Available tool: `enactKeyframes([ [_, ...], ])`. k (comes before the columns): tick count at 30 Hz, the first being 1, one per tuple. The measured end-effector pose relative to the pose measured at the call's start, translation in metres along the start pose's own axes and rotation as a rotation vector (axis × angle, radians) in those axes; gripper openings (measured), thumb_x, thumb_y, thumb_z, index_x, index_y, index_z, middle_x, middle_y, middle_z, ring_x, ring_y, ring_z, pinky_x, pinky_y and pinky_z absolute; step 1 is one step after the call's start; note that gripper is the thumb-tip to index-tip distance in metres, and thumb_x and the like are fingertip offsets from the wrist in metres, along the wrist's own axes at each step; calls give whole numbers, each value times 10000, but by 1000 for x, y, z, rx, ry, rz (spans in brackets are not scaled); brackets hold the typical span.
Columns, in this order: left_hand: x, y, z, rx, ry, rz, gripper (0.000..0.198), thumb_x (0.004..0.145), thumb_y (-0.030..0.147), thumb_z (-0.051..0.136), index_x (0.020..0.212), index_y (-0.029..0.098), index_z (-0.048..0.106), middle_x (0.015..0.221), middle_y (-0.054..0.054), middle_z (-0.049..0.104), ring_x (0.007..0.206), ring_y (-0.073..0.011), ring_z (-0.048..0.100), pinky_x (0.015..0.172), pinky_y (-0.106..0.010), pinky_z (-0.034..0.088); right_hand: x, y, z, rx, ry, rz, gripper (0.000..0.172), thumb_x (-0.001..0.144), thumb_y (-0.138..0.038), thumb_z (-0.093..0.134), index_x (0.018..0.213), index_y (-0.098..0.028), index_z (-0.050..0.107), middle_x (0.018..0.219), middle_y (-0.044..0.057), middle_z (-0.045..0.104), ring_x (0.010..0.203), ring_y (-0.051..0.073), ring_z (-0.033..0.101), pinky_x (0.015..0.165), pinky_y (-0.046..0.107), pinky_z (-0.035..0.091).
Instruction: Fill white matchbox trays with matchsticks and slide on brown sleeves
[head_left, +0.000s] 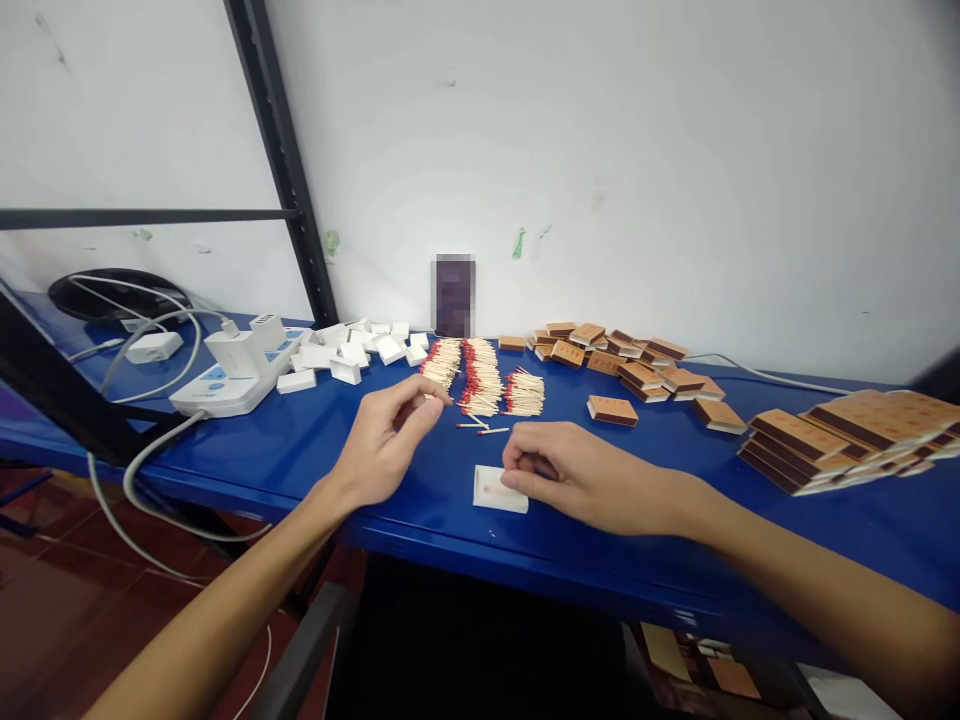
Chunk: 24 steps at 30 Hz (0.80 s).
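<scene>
My right hand [566,468] has its thumb and fingers closed on the right end of a white matchbox tray [489,492], which lies near the table's front edge. The tray's inside shows bare card at its left part; my fingers cover the right part. My left hand [386,440] is pinched beside the left pile of matches [442,365], and what sits between its fingertips is too small to make out. A middle row of red-tipped matches [481,378] and a smaller pile at right [525,393] lie beyond the hands. Loose matches [493,431] lie in front of them.
White empty trays [352,348] are heaped at the back left, beside a power strip [225,385] with plugs and cables. Brown matchboxes [611,410] are scattered at the back right, with stacked matchboxes [810,440] at far right. A blurred dark rectangle [454,295] stands against the wall.
</scene>
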<state>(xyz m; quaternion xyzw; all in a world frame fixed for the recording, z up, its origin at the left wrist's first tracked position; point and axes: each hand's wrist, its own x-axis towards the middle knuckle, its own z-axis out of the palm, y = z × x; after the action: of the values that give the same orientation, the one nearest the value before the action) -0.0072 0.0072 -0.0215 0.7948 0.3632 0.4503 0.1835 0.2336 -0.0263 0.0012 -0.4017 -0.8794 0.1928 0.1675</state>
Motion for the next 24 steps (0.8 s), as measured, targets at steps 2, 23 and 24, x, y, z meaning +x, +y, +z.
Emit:
enactKeyframes([
  [2,8,-8,-2,102,-96,-24,460,1001,439,223,948,199,612,638,10,491,606,-155,456,602,-290,351,5,5,1,-53,46,7,240,958,-293,470,763,-184,555,698,-2,563,622,126,470,603,265,344],
  [23,36,-29,23,657,-540,206,220,977,295,378,953,178,563,931,-76,603,907,-231,567,795,-350,435,-4,-10,-11,18,32,219,261,957,-376,428,811,-203,559,625,-29,532,556,123,460,533,256,328],
  [24,36,-28,23,649,-549,208,214,978,278,372,937,174,554,922,-75,603,896,-228,569,787,-347,436,-1,-8,-11,16,81,237,262,960,-380,419,827,-201,555,639,-25,545,568,126,471,537,255,330],
])
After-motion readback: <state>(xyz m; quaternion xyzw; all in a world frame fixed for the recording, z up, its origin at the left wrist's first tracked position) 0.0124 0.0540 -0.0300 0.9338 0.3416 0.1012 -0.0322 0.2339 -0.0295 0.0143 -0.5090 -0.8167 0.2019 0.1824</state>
